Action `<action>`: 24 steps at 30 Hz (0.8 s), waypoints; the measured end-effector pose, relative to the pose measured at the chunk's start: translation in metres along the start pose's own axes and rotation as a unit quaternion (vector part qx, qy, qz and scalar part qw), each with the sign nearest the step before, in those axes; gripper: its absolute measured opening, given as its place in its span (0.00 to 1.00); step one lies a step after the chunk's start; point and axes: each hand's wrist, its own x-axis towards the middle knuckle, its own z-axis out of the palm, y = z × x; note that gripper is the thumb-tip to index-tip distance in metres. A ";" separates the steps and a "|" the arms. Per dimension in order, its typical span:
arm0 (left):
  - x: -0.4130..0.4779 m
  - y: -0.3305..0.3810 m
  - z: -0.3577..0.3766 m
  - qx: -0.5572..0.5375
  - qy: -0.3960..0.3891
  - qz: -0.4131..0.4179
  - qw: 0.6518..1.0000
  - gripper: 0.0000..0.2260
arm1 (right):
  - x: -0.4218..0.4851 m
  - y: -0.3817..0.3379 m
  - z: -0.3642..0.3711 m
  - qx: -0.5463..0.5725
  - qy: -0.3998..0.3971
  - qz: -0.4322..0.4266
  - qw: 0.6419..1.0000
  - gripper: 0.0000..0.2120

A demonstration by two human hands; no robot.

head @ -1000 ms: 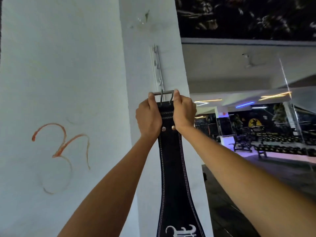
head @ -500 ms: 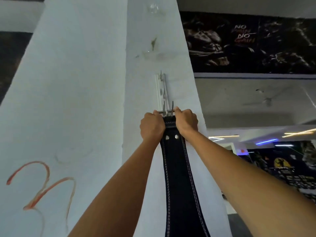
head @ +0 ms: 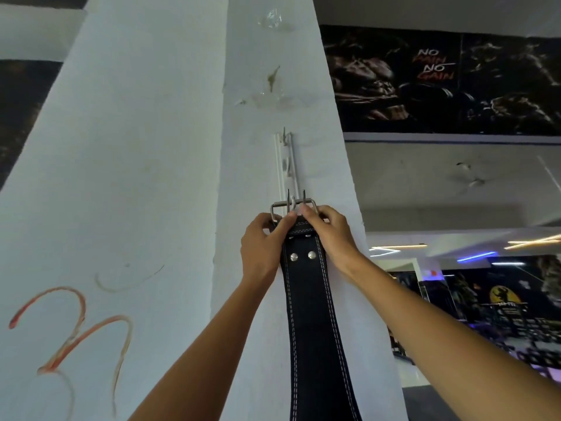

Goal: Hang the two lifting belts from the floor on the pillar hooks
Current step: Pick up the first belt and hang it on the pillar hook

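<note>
Both hands pinch the top of a black lifting belt (head: 306,287) flat against the white pillar (head: 267,117). The left hand (head: 264,247) has fingers curled over the left corner of the buckle (head: 293,206); the right hand (head: 328,235) has its grip closed on the right corner and the folded strap end. Thumbs nearly meet at centre. The key relation is that the buckle frame sits right at the lower end of the metal hook rail (head: 288,165), whose hooks run straight up from the hands. Two buckle prongs stand upright on either side of what looks like a hook tip; it cannot be told whether the frame is seated over it. The belt's long axis is vertical, hanging down between the forearms and out of view. Both hands are equally near, so neither leads. The belt is thick dark leather or suede, with white double stitching along the edges and two steel rivets below the fold. The buckle is a bright steel rectangle and the rail thin steel rod. The pillar paint is rough, with tape residue higher up. Likely next: settle the frame on the hook and test its hold before letting go. The second belt is not visible.
</note>
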 end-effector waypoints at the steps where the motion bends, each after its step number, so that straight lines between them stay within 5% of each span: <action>1: 0.004 0.002 0.002 -0.002 0.007 -0.027 1.000 0.14 | 0.003 -0.001 0.002 -0.024 0.019 0.013 0.999 0.19; 6: 0.022 0.013 0.011 -0.063 -0.016 -0.165 0.984 0.08 | 0.013 -0.004 0.012 -0.072 0.094 0.076 0.990 0.16; 10: 0.033 0.013 0.015 -0.084 -0.024 -0.208 0.974 0.14 | 0.017 -0.006 0.011 -0.072 0.093 0.084 0.990 0.13; 15: 0.020 0.009 0.010 -0.069 -0.022 -0.170 0.983 0.13 | 0.001 -0.002 0.010 -0.086 0.068 0.033 0.993 0.17; 20: -0.036 -0.005 0.003 -0.115 0.002 -0.060 0.991 0.17 | -0.048 0.020 0.008 0.064 0.002 0.016 0.998 0.26; 24: -0.097 -0.027 -0.003 -0.163 -0.036 -0.062 0.984 0.08 | -0.111 0.044 0.002 0.080 0.003 0.030 0.996 0.13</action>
